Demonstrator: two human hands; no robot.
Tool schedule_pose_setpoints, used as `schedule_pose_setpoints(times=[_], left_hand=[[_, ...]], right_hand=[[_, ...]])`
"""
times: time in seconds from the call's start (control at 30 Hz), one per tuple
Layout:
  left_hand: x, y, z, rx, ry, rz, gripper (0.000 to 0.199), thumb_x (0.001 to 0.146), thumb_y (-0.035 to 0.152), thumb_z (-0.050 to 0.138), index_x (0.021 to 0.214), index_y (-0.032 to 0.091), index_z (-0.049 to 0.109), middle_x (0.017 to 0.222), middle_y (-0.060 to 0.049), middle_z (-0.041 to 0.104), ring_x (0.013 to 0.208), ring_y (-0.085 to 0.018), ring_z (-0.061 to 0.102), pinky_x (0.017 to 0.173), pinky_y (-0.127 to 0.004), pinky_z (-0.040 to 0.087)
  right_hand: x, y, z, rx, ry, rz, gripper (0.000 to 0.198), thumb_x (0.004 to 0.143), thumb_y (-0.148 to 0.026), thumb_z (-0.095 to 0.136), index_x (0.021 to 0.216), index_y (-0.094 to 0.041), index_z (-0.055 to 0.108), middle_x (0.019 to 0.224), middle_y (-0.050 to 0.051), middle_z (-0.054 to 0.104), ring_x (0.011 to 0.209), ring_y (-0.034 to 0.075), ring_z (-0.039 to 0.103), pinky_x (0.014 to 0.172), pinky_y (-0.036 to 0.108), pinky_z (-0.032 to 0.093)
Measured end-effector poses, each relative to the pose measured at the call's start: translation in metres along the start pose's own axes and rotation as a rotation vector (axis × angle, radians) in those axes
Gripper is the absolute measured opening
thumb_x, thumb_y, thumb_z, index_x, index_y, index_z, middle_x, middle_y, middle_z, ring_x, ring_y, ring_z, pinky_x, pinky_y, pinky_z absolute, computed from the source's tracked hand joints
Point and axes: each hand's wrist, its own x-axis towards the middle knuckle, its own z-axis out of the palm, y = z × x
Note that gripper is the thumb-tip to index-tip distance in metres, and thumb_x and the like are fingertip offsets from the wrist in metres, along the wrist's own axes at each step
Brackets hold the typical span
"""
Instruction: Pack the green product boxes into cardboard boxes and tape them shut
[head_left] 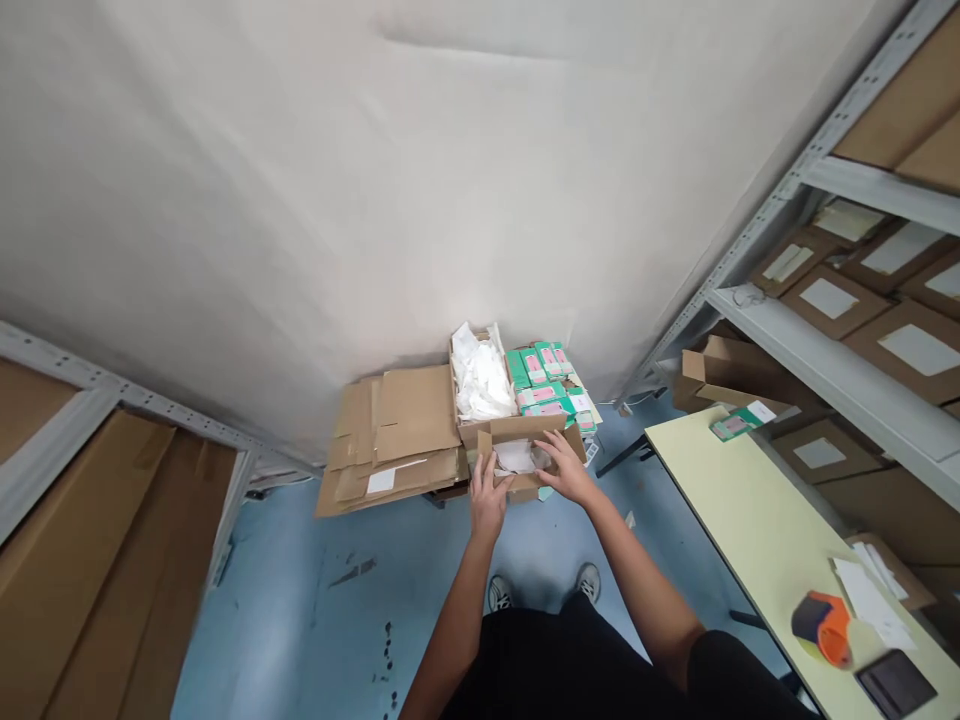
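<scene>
An open cardboard box (523,427) stands at the near edge of the work surface, its flaps raised. White packing material (514,456) lies inside it, with a cloudy, see-through bit at its right end that I cannot make out. My left hand (489,498) grips the box's near left corner, fingers up along the side and thumb on the front edge. Over the box's right side reaches my right hand (568,468), fingers spread and curved beside the white packing. Just behind is a larger carton (469,432) heaped with white crumpled paper (484,375).
Flattened cardboard sheets (416,410) lie to the left. Green and pink small boxes (544,375) sit at the right. A pale yellow table (720,490) holds a green box (739,421), an orange tape dispenser (829,630) and a dark device (896,685). Shelves (847,345) carry cartons.
</scene>
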Motion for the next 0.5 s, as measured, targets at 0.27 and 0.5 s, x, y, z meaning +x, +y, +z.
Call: schedule_pose_setpoints(times=[0.27,0.5], left_hand=[[0.042,0.091,0.075,-0.078,-0.145,0.183,0.031,0.091,0.014,0.062,0.109,0.033,0.08,0.161,-0.003,0.048,0.159,-0.033,0.022,0.12,-0.059,0.039],[0.08,0.233,0.176,-0.196,-0.293,0.52,0.039,0.09,0.01,0.059,0.115,0.033,0.077,0.162,-0.003,0.046,0.159,-0.032,0.023,0.117,-0.059,0.042]], right_hand=[[-0.089,0.087,-0.099,-0.115,0.362,0.188,0.057,0.093,-0.033,0.063,0.149,-0.023,0.056,0.167,0.012,0.037,0.158,0.036,0.024,0.125,0.06,0.032],[-0.212,0.177,-0.198,-0.167,0.591,0.459,0.056,0.091,-0.03,0.064,0.146,-0.022,0.059,0.163,0.012,0.042,0.156,0.036,0.03,0.126,0.058,0.033]])
